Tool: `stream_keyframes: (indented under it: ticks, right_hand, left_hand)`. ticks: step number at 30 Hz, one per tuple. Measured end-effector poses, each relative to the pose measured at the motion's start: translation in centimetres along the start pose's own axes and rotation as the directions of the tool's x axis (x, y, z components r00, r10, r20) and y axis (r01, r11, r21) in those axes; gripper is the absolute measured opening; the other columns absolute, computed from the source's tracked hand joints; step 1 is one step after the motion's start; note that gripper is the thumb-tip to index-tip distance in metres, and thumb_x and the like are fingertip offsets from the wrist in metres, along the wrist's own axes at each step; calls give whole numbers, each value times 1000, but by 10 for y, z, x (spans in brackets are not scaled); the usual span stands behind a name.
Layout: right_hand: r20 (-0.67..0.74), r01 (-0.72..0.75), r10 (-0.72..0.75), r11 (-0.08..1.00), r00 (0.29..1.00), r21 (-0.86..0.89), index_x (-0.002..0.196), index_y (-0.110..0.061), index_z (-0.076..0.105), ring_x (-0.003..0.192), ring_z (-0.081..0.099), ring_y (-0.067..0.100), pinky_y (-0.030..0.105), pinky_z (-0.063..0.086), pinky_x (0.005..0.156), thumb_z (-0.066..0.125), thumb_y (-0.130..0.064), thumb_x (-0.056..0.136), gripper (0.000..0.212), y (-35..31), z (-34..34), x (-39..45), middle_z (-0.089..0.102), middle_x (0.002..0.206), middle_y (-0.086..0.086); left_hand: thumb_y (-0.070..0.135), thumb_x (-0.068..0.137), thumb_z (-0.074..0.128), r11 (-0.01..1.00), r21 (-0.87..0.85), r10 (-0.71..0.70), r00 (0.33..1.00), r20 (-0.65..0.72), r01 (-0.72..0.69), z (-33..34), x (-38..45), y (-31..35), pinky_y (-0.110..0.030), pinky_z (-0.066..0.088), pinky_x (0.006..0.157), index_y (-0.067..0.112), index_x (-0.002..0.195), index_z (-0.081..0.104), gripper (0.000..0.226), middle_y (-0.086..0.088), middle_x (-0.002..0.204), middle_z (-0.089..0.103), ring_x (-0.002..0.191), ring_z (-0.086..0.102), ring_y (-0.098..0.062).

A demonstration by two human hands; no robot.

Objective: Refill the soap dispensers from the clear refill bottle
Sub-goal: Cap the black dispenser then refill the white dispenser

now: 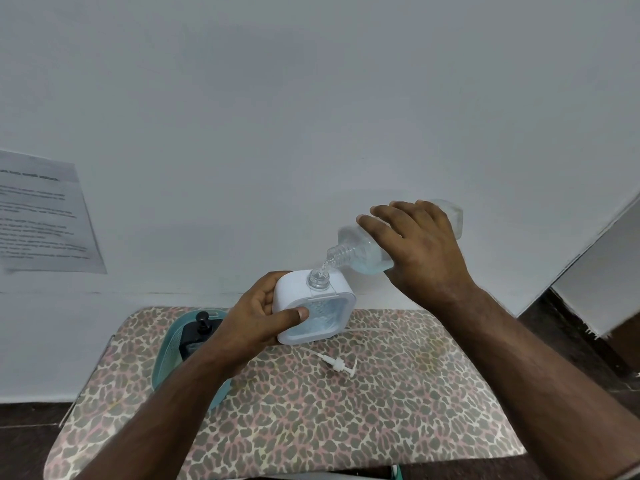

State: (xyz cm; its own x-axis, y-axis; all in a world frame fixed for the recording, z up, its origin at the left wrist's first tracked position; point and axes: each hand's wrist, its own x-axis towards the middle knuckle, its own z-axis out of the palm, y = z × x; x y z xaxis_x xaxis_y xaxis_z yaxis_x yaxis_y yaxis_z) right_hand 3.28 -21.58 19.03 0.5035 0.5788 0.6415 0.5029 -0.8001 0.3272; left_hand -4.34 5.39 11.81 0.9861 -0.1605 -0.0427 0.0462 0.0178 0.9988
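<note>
Leopard-print desk carries a loose white pump; above it the left hand grips the white soap dispenser; the right hand clasps the tilted clear refill bottle, pouring into its neck.

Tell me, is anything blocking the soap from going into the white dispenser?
Nothing visible does. The dispenser has its neck open, and its pump lies apart on the table. The right hand tilts the refill bottle just above that neck, while the left hand holds the dispenser.
</note>
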Motion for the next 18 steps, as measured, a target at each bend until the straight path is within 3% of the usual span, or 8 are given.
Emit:
stream_keyframes:
  ticks: [5,9,15,18]
  right_hand:
    - [7,-2,2,1000,1000,0,135,-19,58,122,61,37,57,42,103,74,-5,76,63,0,0,0,65,134,10]
    - [6,-2,2,1000,1000,3,136,-19,58,122,60,37,57,42,102,73,-6,77,62,-1,-1,0,65,134,10]
    - [30,-7,7,1000,1000,-3,137,-20,56,124,59,36,58,41,104,77,-8,75,66,-1,-1,0,64,136,9]
    - [20,-2,2,1000,1000,0,136,-20,57,123,60,37,57,41,104,77,-8,75,66,-2,-2,0,64,135,10]
  left_hand:
    - [27,80,79,1000,2,2,1000,5,-2,-1,0,0,-54,64,84,41,125,63,50,5,119,74,107,74,-23]
    - [15,91,78,1000,-12,0,1000,-1,0,0,0,0,-44,66,80,39,127,62,46,7,117,74,108,73,-22]
    - [26,83,81,1000,0,-5,1000,-2,5,0,-1,0,-51,66,82,41,125,62,49,7,118,74,107,74,-21]
    - [16,90,78,1000,-17,-5,1000,-6,5,0,-1,0,-47,66,81,39,127,62,46,6,119,74,108,74,-21]
